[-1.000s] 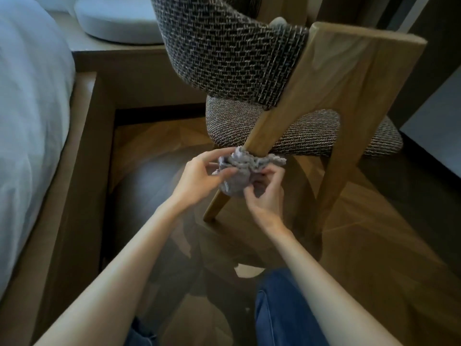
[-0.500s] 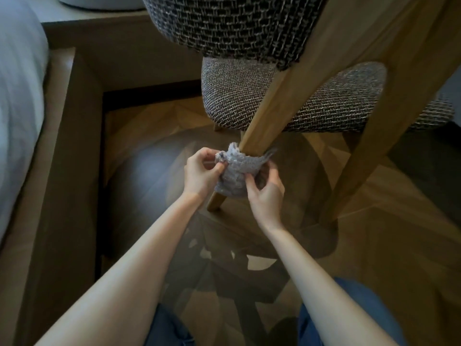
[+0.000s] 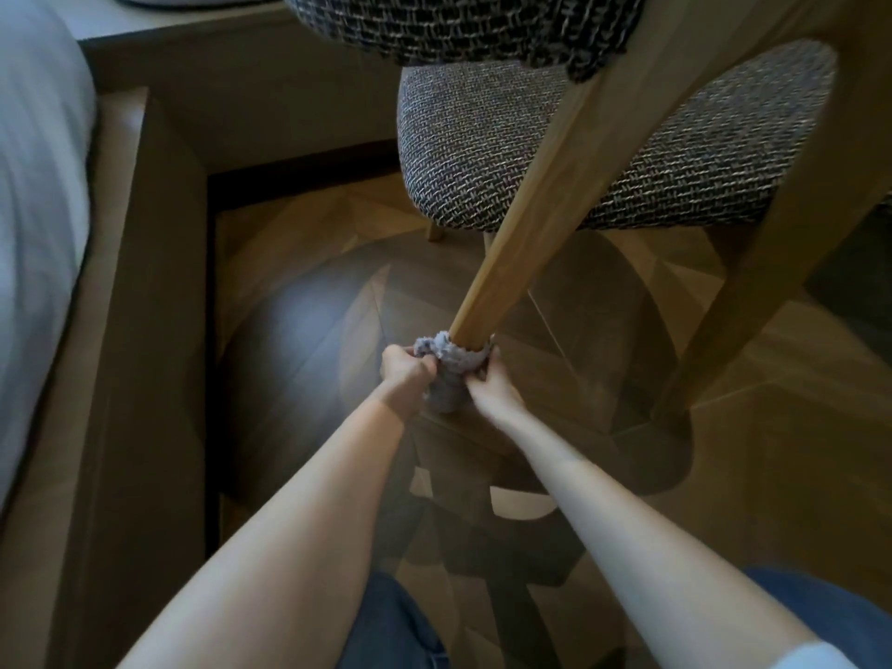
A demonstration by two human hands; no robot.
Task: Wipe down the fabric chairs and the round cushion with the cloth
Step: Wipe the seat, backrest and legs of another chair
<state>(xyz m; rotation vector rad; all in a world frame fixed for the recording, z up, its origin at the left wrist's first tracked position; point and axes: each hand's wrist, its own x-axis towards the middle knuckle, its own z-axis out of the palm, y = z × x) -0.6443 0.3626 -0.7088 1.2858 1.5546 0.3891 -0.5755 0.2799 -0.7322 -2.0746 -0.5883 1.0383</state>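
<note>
Around the chair leg [image 3: 502, 277], seemingly, cloth [image 3: 448, 376] in left hand [image 3: 404, 374], right hand [image 3: 493, 394].

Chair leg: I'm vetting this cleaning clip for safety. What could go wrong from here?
The left hand and right hand grip the cloth wrapped round the chair leg near the floor. A hard tug might drag or tip the chair. The cloth could also snag under the leg.

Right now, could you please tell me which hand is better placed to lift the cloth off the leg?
Probably the left hand: it grips the bunched end of the cloth, clear of the leg; the right hand only pinches the wrapped edge beside the leg.
</note>
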